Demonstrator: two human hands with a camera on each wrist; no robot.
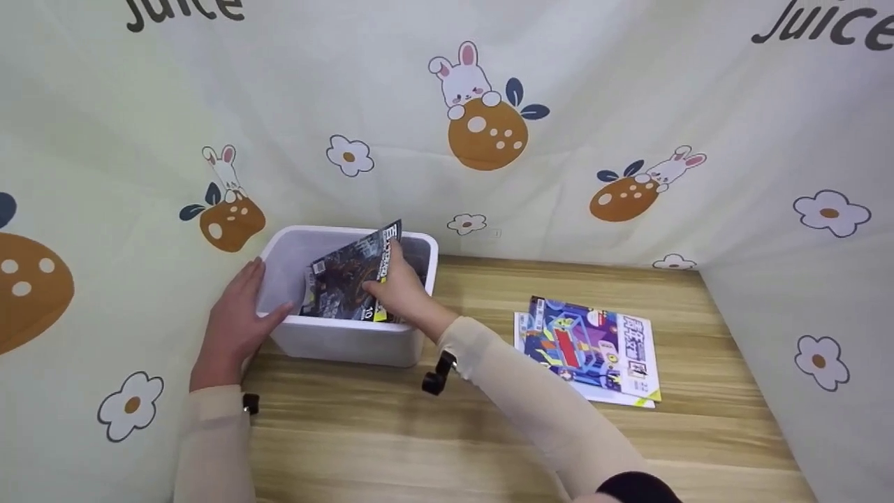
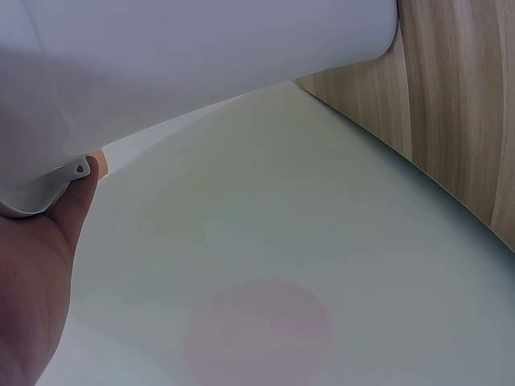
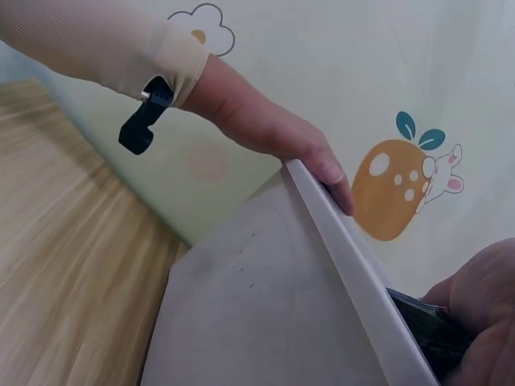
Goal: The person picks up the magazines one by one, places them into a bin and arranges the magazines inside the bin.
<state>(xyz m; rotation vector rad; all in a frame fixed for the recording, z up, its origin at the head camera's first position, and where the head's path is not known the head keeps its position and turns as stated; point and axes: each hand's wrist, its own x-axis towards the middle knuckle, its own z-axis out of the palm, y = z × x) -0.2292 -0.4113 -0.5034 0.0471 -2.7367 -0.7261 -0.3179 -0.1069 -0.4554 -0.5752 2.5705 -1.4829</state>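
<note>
One wood-grain worktop [image 1: 335, 433] carries a white bin [image 1: 349, 344] and, to its right, overlapping magazines [image 1: 590, 349]. A dark magazine [image 1: 342, 279] tilts in the bin. The left hand [image 1: 234, 321] grips the bin's near-left rim; apart from it, the right hand [image 1: 405, 285] pinches the dark magazine's right side.

Booth: a small curtained nook [image 1: 789, 161]; whether in a home, office or lab cannot be told.
Sides: pale cream cloth [image 1: 391, 84] printed with white rabbits [image 1: 464, 85], orange fruits [image 1: 487, 140] and white flowers [image 1: 350, 155], beyond and to either side of the right hand's [image 1: 401, 283] grip.
Base: flat light-brown wood-grain surface [image 1: 489, 440] below that grip.
</note>
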